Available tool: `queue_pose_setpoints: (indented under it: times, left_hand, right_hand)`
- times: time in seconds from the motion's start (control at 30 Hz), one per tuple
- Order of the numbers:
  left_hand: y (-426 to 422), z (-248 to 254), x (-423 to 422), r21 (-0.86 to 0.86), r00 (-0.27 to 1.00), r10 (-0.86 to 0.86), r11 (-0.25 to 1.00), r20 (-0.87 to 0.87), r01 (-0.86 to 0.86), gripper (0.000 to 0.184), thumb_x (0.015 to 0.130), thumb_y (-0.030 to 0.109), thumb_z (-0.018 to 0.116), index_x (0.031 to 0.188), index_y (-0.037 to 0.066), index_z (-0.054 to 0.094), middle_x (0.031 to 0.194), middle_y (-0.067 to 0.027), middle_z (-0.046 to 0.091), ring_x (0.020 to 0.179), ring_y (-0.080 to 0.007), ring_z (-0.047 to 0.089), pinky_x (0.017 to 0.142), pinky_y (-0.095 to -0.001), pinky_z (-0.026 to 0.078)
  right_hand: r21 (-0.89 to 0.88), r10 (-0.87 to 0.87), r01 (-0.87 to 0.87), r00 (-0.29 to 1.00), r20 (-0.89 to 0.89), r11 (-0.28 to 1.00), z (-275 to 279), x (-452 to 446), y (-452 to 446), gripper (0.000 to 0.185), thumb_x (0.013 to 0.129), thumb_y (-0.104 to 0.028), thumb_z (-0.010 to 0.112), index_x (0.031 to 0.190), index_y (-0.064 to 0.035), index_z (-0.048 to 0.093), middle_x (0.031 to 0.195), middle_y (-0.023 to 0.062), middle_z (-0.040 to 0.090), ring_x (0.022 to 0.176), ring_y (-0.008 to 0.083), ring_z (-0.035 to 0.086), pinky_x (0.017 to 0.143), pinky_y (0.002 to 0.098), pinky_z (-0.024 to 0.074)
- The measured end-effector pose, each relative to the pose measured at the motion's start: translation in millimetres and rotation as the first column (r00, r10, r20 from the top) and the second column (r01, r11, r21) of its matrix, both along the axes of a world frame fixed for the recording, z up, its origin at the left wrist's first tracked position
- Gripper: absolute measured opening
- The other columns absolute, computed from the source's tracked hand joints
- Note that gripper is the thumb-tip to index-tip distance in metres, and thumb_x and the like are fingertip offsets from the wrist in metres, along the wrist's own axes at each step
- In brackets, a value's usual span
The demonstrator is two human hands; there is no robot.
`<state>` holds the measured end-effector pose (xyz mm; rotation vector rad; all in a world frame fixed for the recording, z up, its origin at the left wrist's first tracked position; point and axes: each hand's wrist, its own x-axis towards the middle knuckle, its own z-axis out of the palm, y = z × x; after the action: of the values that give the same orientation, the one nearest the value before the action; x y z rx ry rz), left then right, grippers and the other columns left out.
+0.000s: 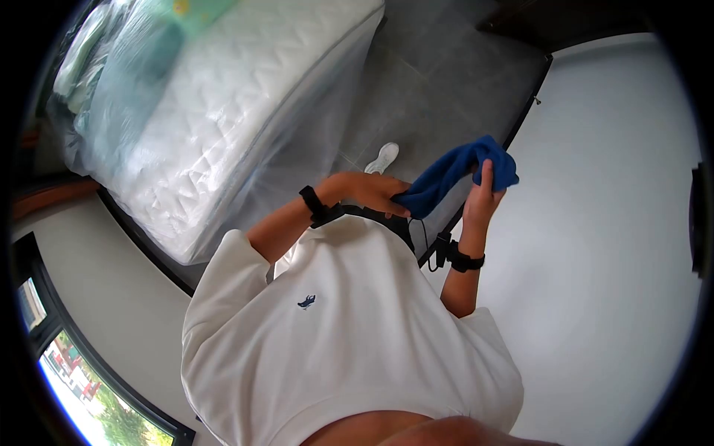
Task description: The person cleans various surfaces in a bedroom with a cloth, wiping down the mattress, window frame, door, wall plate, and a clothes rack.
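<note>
A blue cloth (444, 175), bunched lengthwise like a small towel, stretches between my two hands in front of my waist. My right hand (483, 195) is closed on its upper end, thumb raised along the folds, and that end flops over beyond the fingers. At the lower end, my left hand (375, 195) grips the cloth with its fingers partly hidden behind it. Each wrist wears a black strap; the right one (462, 258) carries a small black device, and a thin black cable (429, 249) loops near it.
A mattress (223, 97) wrapped in clear plastic lies to the left, with bagged greenish items on it. Grey tiled floor (424, 67) runs ahead, where my white shoe (382, 157) shows. A white wall (595, 223) rises close on the right. A window (82, 379) is at lower left.
</note>
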<state>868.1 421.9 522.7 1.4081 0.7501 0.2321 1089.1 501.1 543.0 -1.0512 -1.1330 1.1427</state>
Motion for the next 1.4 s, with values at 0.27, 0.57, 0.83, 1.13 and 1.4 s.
queue_pose_setpoints:
  times: [0.27, 0.57, 0.83, 1.13, 1.4]
  left_hand:
    - [182.8, -2.7, -45.7, -0.162, 0.551, 0.728, 0.652, 0.407, -0.741, 0.037, 0.093, 0.017, 0.065, 0.115, 0.008, 0.037, 0.102, -0.0116, 0.064, 0.096, -0.0201, 0.064, 0.08, -0.0349, 0.049]
    - [389.4, 16.3, -110.5, 0.272, 0.85, 0.452, 0.883, -0.272, -0.383, 0.059, 0.092, 0.016, 0.065, 0.138, 0.005, 0.029, 0.122, -0.016, 0.059, 0.114, -0.0272, 0.058, 0.096, -0.039, 0.047]
    - [584.3, -44.7, -162.9, 0.024, 0.959, 0.213, 0.975, 0.188, -0.221, 0.091, 0.087, 0.02, 0.071, 0.153, 0.004, 0.011, 0.131, -0.0195, 0.057, 0.123, -0.0275, 0.055, 0.104, -0.0378, 0.043]
    - [866.2, -62.4, -232.3, 0.397, 0.745, 0.619, 0.637, 0.248, -0.661, 0.078, 0.082, 0.026, 0.078, 0.144, 0.004, 0.036, 0.132, -0.0206, 0.055, 0.121, -0.0296, 0.055, 0.103, -0.0394, 0.043]
    - [1020.0, -32.7, -372.4, 0.492, 0.647, 0.553, 0.423, 0.525, -0.761, 0.051, 0.081, 0.014, 0.076, 0.129, 0.005, 0.058, 0.128, -0.0158, 0.058, 0.114, -0.0261, 0.057, 0.101, -0.0402, 0.044]
  right_hand:
    - [0.057, 0.175, -0.226, 0.869, 0.463, 0.973, -37.6, 9.3, 185.4, 0.023, 0.079, 0.006, 0.054, 0.099, 0.0037, 0.065, 0.098, 0.0111, 0.069, 0.091, 0.0218, 0.066, 0.088, 0.0325, 0.0491]
    - [-0.525, 0.79, -0.696, 0.101, 0.605, 0.491, 32.6, -114.5, 367.9, 0.028, 0.08, -0.008, 0.061, 0.105, 0.0052, 0.062, 0.104, 0.0294, 0.064, 0.101, 0.0453, 0.06, 0.087, 0.0457, 0.049]
    - [0.11, 0.484, -0.616, 0.705, 0.518, 0.78, 20.4, -194.2, 571.8, 0.027, 0.1, -0.021, 0.052, 0.109, 0.0042, 0.056, 0.107, 0.0249, 0.06, 0.098, 0.0427, 0.057, 0.09, 0.0456, 0.0441]
    - [0.307, 0.456, -0.656, 0.723, 0.52, 0.69, 35.1, -293.9, 776.4, 0.018, 0.098, -0.013, 0.056, 0.105, 0.0025, 0.06, 0.098, 0.0176, 0.065, 0.09, 0.0355, 0.062, 0.082, 0.0405, 0.0472]
    - [0.437, 0.385, -0.714, 0.678, 0.626, 0.547, 13.1, -385.2, 1021.2, 0.015, 0.088, -0.002, 0.056, 0.098, 0.0028, 0.066, 0.091, 0.0211, 0.067, 0.084, 0.0314, 0.068, 0.074, 0.0377, 0.0513]
